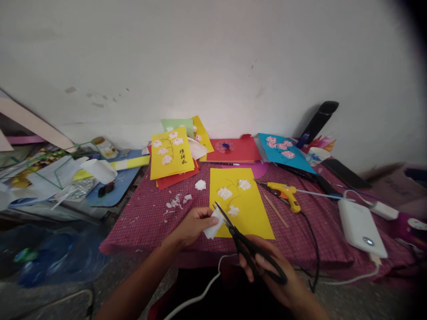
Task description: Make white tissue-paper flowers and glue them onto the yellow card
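My left hand (196, 224) pinches a small folded piece of white paper (213, 226) over the near left corner of a yellow sheet (256, 218). In my right hand (267, 266) is a pair of black scissors (242, 242), fingers through the handles. The blades are parted and point up and left, close beside the white paper; whether they touch it I cannot tell. Drawn stems and several white paper flowers (225, 193) are on the yellow sheet. Left of it lie a white paper piece (200, 185) and scattered paper scraps (176, 202).
A yellow glue gun (283, 193) and thin wooden stick (276, 210) lie right of the sheet, a white power bank (362, 226) farther right. Finished flower cards (170, 153) and a blue card (285, 153) sit at the back. A white cable (200, 295) crosses below my hands.
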A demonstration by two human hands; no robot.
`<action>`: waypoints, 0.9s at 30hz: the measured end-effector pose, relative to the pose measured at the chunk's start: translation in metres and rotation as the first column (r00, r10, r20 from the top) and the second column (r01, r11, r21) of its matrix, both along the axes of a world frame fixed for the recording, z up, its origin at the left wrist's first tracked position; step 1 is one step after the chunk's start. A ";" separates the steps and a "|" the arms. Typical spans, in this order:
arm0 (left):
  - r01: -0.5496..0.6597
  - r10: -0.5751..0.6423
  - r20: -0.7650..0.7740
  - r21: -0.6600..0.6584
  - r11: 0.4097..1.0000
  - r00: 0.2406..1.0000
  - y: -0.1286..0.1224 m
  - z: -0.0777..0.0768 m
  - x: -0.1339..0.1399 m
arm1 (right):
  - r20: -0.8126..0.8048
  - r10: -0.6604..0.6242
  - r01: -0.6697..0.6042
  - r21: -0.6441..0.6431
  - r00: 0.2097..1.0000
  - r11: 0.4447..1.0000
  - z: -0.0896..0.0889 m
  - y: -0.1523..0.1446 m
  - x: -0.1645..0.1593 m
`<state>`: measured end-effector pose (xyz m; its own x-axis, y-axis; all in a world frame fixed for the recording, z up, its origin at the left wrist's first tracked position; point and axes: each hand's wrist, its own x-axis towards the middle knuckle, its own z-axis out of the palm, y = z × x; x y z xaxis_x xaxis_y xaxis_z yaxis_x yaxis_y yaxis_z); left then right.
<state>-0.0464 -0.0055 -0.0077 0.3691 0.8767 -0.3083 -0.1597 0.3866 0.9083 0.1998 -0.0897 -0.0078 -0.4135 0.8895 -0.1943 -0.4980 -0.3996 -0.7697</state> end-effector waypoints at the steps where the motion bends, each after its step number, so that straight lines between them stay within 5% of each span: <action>1: 0.001 -0.001 -0.002 0.002 1.000 1.000 0.000 -0.001 0.000 | -0.003 -0.001 0.000 -0.008 1.000 1.000 0.001 0.000 0.000; 16: 0.002 -0.002 0.009 0.045 0.999 1.000 0.000 -0.002 0.001 | -0.249 0.083 -0.155 -0.289 0.965 0.945 0.004 0.003 0.003; 27: 0.012 -0.011 -0.012 0.043 0.999 1.000 0.000 -0.002 0.000 | 0.010 0.013 -0.013 -0.006 1.000 1.000 -0.009 -0.003 -0.002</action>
